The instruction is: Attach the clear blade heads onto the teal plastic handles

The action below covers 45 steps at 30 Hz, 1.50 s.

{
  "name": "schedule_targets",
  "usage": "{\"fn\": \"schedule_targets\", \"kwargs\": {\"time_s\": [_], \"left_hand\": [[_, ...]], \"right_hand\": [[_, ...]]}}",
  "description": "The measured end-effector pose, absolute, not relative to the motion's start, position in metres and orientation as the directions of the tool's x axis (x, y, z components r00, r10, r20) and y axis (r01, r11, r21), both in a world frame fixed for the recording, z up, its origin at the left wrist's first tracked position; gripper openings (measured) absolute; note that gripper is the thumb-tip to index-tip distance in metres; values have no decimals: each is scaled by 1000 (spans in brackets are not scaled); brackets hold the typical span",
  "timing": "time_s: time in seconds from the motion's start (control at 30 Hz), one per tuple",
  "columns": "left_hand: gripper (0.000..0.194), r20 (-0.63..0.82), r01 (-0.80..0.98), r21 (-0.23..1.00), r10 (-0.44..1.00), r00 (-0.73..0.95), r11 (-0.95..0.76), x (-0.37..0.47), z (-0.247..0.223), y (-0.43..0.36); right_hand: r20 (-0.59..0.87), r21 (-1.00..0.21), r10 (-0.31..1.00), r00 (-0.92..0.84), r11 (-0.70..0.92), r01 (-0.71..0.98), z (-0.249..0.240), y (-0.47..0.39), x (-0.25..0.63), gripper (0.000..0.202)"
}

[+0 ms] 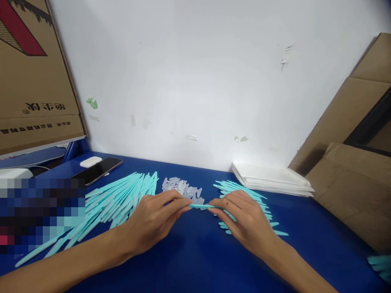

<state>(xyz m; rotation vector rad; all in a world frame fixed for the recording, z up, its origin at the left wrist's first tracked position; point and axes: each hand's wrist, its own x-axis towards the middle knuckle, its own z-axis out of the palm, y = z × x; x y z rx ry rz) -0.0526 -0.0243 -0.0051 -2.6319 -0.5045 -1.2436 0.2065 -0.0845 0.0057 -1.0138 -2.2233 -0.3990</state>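
Observation:
Between my two hands, a slim turquoise stick (201, 206), shaped like an eyebrow razor, is held level just above the table. My left hand (155, 215) pinches its left end between thumb and fingers. At the other end, the fingertips of my right hand (244, 213) close on it. A large pile of similar turquoise sticks (122, 199) fans out to the left, partly behind my left hand. Just beyond the held stick lies a heap of small translucent pieces (183, 187). More turquoise sticks (244, 187) lie in a looser row, partly covered by my right hand.
The blue table (189, 260) meets a white wall. Flat white trays (271, 179) are stacked at the back right. A phone (99, 171) and a white case (91, 162) lie at the back left. Cardboard boxes (36, 81) flank both sides. Part of the left is pixelated.

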Motion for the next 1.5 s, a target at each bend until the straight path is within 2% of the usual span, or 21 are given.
{"fn": "schedule_targets", "kwargs": {"time_s": [0.67,0.77,0.9,1.03,1.13,1.2,1.3,1.37,1.5], "left_hand": [[19,708,347,-124,162,687,-930,-52,-7,-30],[20,660,343,-122,182,729,-932,-52,-8,-31],[24,534,373,-130,252,807,-919,-51,-9,-35],[47,392,408,-133,330,859,-903,-51,-7,-37],[57,351,438,-183,357,866,-880,-51,-7,-35],[54,349,470,-242,376,858,-849,-52,-6,-32],[32,325,561,-314,469,821,-766,-52,0,-27],[22,285,650,-337,584,760,-681,-53,6,-24],[23,232,799,-345,780,581,-492,-58,16,-16]], "right_hand": [[629,-55,611,-482,653,756,3,-89,199,19],[617,-42,605,-503,664,747,2,-89,198,20],[571,-3,600,-560,684,730,3,-88,197,22],[585,31,584,-562,677,736,6,-85,202,20],[645,50,584,-493,611,790,11,-83,207,25],[672,44,594,-442,564,825,14,-82,211,26],[657,42,633,-409,511,859,16,-80,217,23],[563,49,705,-432,493,869,15,-77,222,22],[349,35,829,-437,454,890,8,-72,236,21]]}}
